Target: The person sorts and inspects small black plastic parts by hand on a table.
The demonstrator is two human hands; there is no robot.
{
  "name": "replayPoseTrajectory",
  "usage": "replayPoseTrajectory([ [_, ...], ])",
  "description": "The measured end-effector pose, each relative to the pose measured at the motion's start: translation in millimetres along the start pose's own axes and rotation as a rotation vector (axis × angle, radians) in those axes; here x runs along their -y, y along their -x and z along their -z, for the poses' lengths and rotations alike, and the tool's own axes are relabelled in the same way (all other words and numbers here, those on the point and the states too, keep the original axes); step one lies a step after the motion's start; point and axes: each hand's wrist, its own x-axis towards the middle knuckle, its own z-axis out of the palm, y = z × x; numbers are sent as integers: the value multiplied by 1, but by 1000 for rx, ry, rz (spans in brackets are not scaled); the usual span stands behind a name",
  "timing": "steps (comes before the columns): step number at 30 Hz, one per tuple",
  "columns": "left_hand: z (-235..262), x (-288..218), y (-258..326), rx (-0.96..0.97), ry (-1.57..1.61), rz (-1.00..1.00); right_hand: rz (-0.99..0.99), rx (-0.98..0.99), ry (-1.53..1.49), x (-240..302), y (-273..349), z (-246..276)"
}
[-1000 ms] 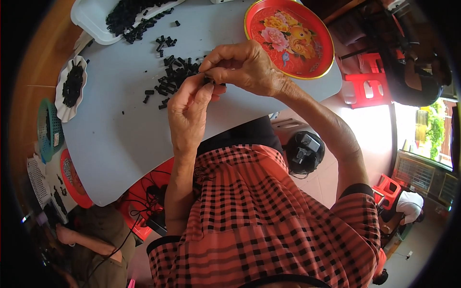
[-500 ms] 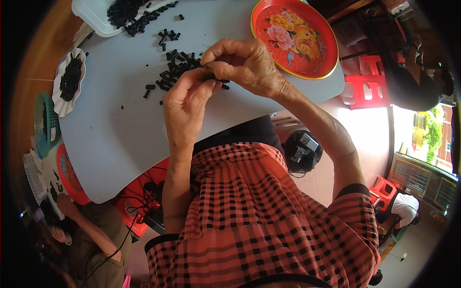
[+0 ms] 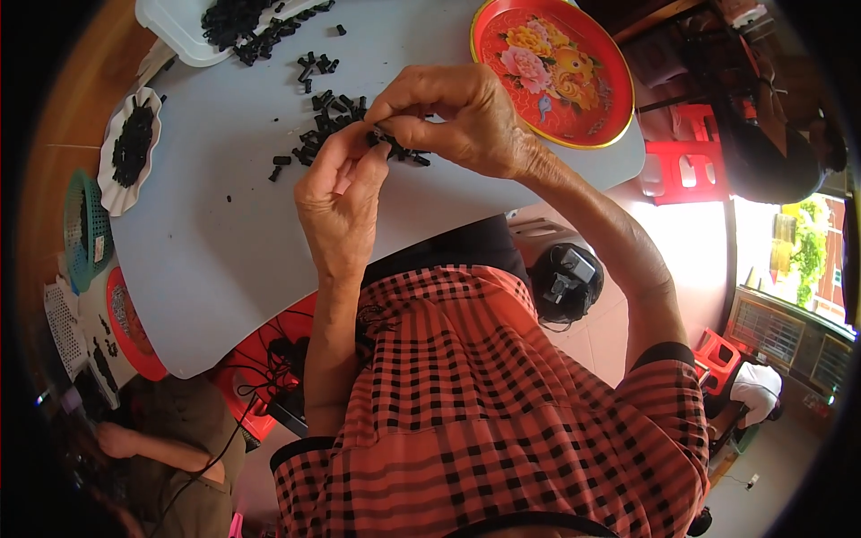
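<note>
Over the grey table (image 3: 215, 287) my two hands meet fingertip to fingertip. My left hand (image 3: 345, 184) pinches a small black part (image 3: 373, 137), mostly covered by the fingers. Thumb and forefinger of my right hand (image 3: 453, 117) are closed at the same spot; whether they grip the black part or some smaller piece is hidden. Just beyond and beneath the hands lies a loose pile of short black cylindrical parts (image 3: 318, 134). A smaller cluster of the same black parts (image 3: 316, 67) lies farther back.
A red floral tray (image 3: 547, 72) stands at the back right. At the back left are a white container (image 3: 179, 40) with black parts and a white scalloped dish (image 3: 118, 193) holding more. Left of the table are a green basket (image 3: 79, 255) and a co-worker's arm (image 3: 161, 448).
Both hands have shifted slightly left, still together at the fingertips. At the lower left, the co-worker's arm has drawn down, away from the red basin.
</note>
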Motion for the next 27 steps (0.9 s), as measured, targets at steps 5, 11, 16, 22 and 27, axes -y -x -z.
replayPoseTrajectory([
  [5, 1, 3, 2, 13, -24, -3, 4, 6, 93, 1, -1, -1],
  [11, 2, 5, 3, 20, -25, 5, 34, 24, 198, 5, -1, -4],
  [16, 5, 6, 4, 0, -195, -74, 82, 36, 280, 9, -5, -7],
  [22, 15, 10, -2, 1, 171, 105, -45, -35, 370, -9, -29, -4],
  [27, 18, 5, 0, -44, 214, 125, 332, 69, 682, -43, -83, 6],
])
